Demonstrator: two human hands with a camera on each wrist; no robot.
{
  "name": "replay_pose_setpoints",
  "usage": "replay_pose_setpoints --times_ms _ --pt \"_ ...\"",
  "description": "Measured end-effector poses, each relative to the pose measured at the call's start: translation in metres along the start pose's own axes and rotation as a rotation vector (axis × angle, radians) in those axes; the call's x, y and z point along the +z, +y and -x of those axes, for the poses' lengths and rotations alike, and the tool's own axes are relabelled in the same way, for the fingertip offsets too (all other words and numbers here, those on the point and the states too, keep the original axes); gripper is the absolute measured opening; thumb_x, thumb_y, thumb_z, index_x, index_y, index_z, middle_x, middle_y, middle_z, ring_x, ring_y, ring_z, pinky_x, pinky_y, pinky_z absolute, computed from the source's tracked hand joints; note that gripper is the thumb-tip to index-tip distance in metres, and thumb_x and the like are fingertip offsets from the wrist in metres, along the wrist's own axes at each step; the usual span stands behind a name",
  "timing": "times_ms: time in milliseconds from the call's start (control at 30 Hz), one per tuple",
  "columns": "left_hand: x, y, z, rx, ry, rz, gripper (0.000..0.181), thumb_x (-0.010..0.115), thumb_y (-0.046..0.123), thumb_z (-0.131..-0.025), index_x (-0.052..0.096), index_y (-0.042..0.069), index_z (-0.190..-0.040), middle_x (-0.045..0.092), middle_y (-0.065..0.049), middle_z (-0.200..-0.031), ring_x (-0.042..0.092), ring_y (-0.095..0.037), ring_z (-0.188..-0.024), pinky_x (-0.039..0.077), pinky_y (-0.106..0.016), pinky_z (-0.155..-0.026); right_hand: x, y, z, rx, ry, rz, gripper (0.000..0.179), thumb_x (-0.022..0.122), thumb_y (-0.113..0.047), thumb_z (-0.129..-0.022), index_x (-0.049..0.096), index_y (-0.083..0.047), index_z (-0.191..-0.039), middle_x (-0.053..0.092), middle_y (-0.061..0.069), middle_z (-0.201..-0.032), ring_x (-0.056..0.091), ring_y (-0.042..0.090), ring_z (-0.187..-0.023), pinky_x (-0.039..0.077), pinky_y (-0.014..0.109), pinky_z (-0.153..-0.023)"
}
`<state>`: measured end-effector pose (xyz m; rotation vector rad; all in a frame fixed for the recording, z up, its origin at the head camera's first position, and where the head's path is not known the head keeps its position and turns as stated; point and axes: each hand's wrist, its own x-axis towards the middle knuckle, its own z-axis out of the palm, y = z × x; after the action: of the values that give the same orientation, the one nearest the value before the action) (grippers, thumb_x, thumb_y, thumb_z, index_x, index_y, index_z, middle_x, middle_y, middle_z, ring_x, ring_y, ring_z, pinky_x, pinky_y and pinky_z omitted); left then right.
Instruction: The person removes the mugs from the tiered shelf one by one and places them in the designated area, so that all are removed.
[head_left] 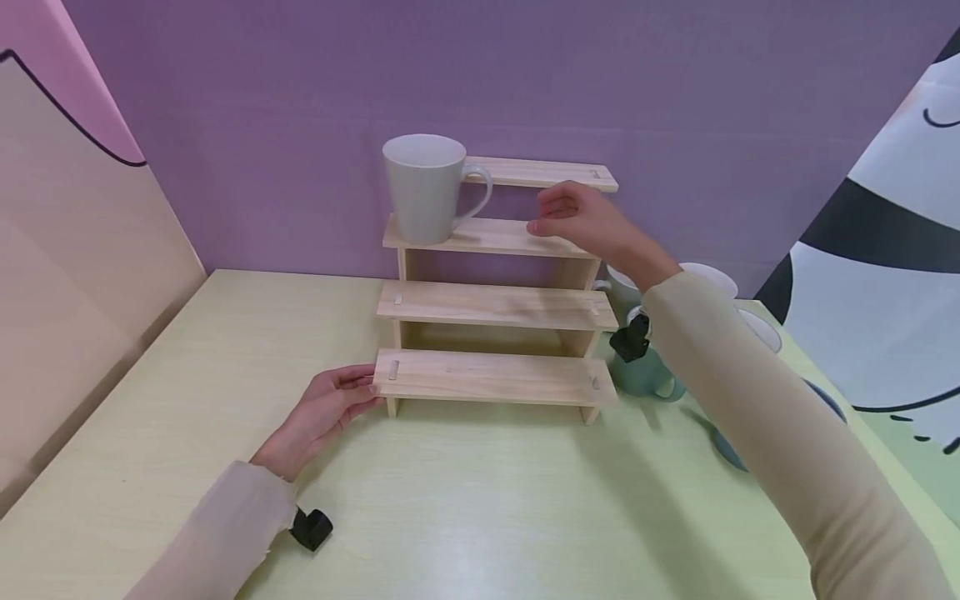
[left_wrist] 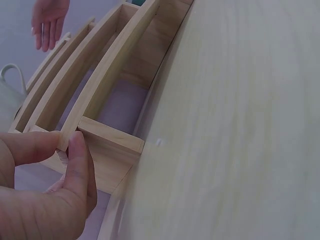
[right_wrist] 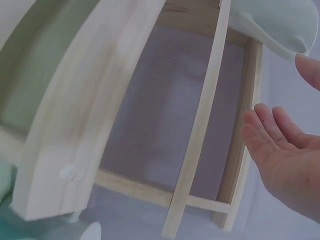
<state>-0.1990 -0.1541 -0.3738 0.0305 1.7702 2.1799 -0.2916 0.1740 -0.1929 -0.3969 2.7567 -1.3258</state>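
Note:
A four-tier wooden step shelf [head_left: 495, 304] stands on the table against the purple wall. My left hand [head_left: 318, 412] pinches the left end of its lowest board [left_wrist: 107, 75] between thumb and fingers. On the second board from the top, at the left, a white mug [head_left: 424, 200] stands upright with its handle to the right. My right hand [head_left: 588, 221] is over the right part of that board, fingers loosely bent and holding nothing. A gap separates this hand from the mug [right_wrist: 280, 22] in the right wrist view.
Several cups stand at the shelf's right, partly hidden by my right sleeve [head_left: 757, 400]: a teal mug [head_left: 641, 375], a white-rimmed cup [head_left: 712, 277] and a blue piece [head_left: 727, 452] among them. The purple wall [head_left: 285, 167] rises directly behind the shelf.

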Motion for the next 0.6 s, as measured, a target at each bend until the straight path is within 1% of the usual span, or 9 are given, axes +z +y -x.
replay_pose_setpoints --times_ms 100,267,467,600 --pt "0.0 0.0 0.0 0.0 0.003 0.007 0.051 0.047 -0.008 -0.094 0.028 -0.016 -0.14 0.056 -0.003 -0.099 0.062 -0.006 -0.085 0.056 -0.016 -0.08 0.002 -0.004 -0.005 -0.005 0.003 -0.008 0.057 0.064 -0.024 -0.09 0.04 -0.001 -0.136 0.044 0.018 -0.139 0.044 0.025 -0.128 0.037 0.04 -0.111" --pt "0.0 -0.001 -0.001 0.007 0.004 0.008 0.051 0.047 -0.009 -0.093 0.027 -0.017 -0.14 0.056 -0.003 -0.1 0.062 -0.006 -0.085 0.056 -0.015 -0.08 0.007 -0.011 -0.015 -0.027 0.017 -0.036 0.054 0.064 -0.02 -0.09 0.042 0.001 -0.135 0.047 0.019 -0.136 0.047 0.025 -0.125 0.039 0.039 -0.109" --pt "0.002 -0.004 -0.004 0.016 0.007 0.01 0.05 0.046 -0.011 -0.093 0.027 -0.018 -0.139 0.055 -0.003 -0.098 0.062 -0.005 -0.083 0.056 -0.015 -0.08 0.011 -0.019 -0.021 -0.043 0.004 -0.063 0.056 0.064 -0.018 -0.09 0.041 0.002 -0.137 0.047 0.019 -0.136 0.047 0.025 -0.124 0.039 0.039 -0.109" --pt "0.003 -0.005 -0.004 0.013 0.011 0.015 0.05 0.046 -0.011 -0.092 0.029 -0.018 -0.138 0.056 -0.003 -0.097 0.063 -0.005 -0.083 0.057 -0.016 -0.08 0.013 -0.024 -0.026 -0.053 0.005 -0.063 0.056 0.064 -0.017 -0.09 0.041 0.002 -0.137 0.046 0.02 -0.136 0.046 0.025 -0.124 0.04 0.038 -0.108"
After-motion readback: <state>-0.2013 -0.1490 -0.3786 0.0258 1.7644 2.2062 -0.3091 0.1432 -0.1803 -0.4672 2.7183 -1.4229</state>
